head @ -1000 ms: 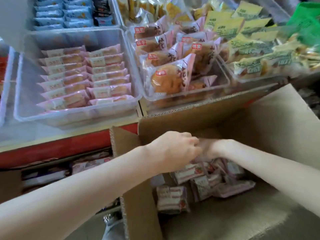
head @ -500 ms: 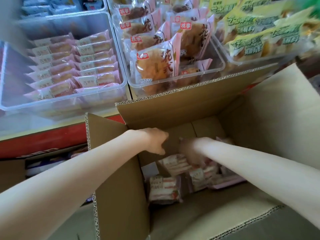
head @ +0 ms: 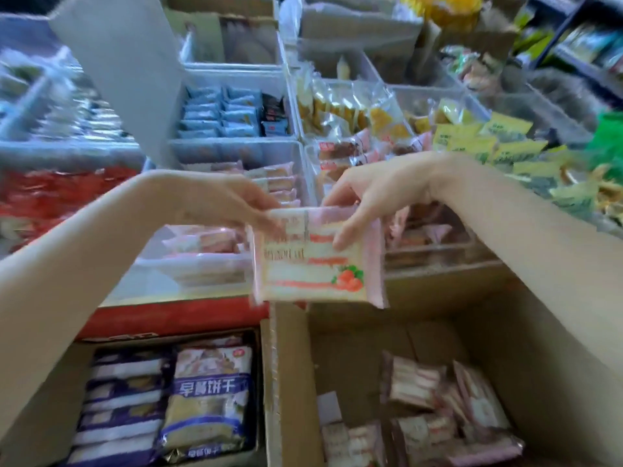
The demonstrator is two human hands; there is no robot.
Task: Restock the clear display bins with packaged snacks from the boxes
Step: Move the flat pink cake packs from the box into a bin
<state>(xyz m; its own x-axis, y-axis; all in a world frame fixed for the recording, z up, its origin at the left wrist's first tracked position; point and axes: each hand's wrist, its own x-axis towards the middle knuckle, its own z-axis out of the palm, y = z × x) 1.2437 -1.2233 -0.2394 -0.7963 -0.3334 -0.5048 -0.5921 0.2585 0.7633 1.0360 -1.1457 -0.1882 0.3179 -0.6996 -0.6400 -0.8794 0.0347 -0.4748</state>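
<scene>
Both hands, left hand (head: 232,203) and right hand (head: 377,193), have risen from the box (head: 499,332), pinching one strawberry packet (head: 317,261) at frame centre; more packets (head: 421,416) remain, so restocking continues.

The way from the cardboard box (head: 438,332) up to the clear bin (head: 215,264) is open above the box's front wall. Free floor is seen at the box's near left, while leftover packets (head: 438,409) crowd its right. The bin's front is filled with pink packets (head: 202,239); its rim is overhung by the held packet (head: 313,261).
</scene>
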